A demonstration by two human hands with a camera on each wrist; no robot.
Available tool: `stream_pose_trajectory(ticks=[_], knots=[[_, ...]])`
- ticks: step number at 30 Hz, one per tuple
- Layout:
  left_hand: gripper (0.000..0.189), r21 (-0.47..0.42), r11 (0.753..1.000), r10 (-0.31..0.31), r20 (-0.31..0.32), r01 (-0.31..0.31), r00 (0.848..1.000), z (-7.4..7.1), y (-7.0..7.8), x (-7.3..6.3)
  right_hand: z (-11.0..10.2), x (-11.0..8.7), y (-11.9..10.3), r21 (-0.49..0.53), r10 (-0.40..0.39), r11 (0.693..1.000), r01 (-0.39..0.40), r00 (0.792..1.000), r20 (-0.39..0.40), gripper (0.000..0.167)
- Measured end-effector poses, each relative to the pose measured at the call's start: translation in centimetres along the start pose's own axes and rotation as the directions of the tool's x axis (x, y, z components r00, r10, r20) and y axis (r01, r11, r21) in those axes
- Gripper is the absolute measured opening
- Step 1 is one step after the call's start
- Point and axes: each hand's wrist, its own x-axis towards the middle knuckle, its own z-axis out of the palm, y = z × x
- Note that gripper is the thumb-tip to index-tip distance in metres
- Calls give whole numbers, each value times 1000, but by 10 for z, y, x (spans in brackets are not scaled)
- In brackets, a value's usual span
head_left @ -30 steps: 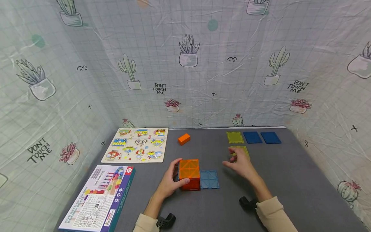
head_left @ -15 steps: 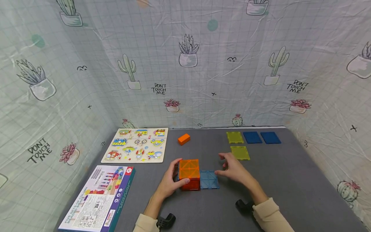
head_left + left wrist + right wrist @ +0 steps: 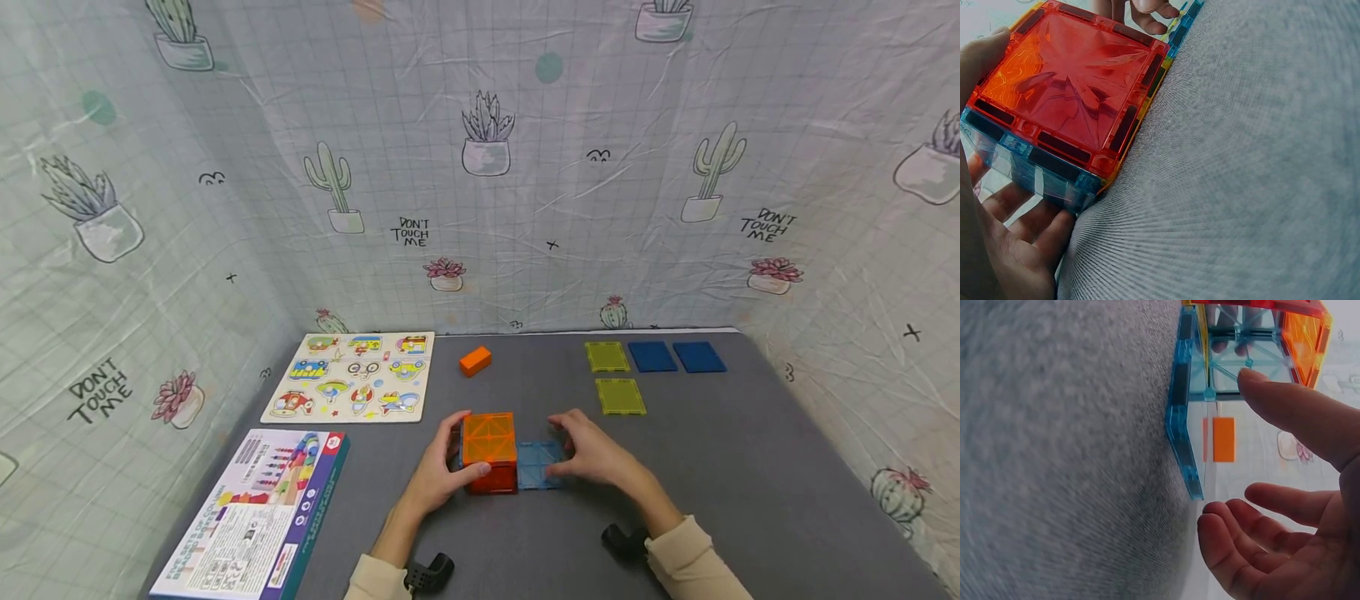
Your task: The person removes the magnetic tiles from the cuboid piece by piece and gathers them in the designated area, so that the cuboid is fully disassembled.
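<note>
A small cube built of see-through magnetic tiles stands on the grey table, orange on top and red at the front. My left hand grips it from the left, thumb at the front top edge; the left wrist view shows its red face and blue side. Flat against the cube's right side lies a light blue tile. Over that tile's right edge is my right hand, thumb and fingers spread apart. Its thumb appears above the tile in the right wrist view, with nothing pinched.
Two yellow tiles and two dark blue tiles lie at the back right. An orange block sits behind the cube. To the left are a wooden picture puzzle board and a flat printed box. Printed cloth walls surround the table.
My right hand has come from beside the near yellow tile, leftward and toward me, to the light blue tile. The left hand and the cube have stayed put.
</note>
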Motion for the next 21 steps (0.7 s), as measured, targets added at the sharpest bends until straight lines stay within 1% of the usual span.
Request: stream_pose_trajectory(ticks=[5, 9, 13, 21], knots=[[79, -1, 1000, -9, -5, 9, 1000, 0, 1, 0, 5, -2, -4, -8, -17, 1000, 18, 998, 59, 83], [79, 1, 1000, -8, -7, 8, 1000, 1, 2, 0, 8, -2, -8, -3, 9, 1000, -9, 996, 93, 82], [79, 5, 1000, -4, -6, 4, 1000, 1, 1, 0, 10, -2, -9, -8, 24, 1000, -24, 995, 102, 80], [78, 14, 1000, -6, -12, 6, 1000, 1, 1, -1, 11, -2, -7, -27, 10, 1000, -8, 995, 97, 78]])
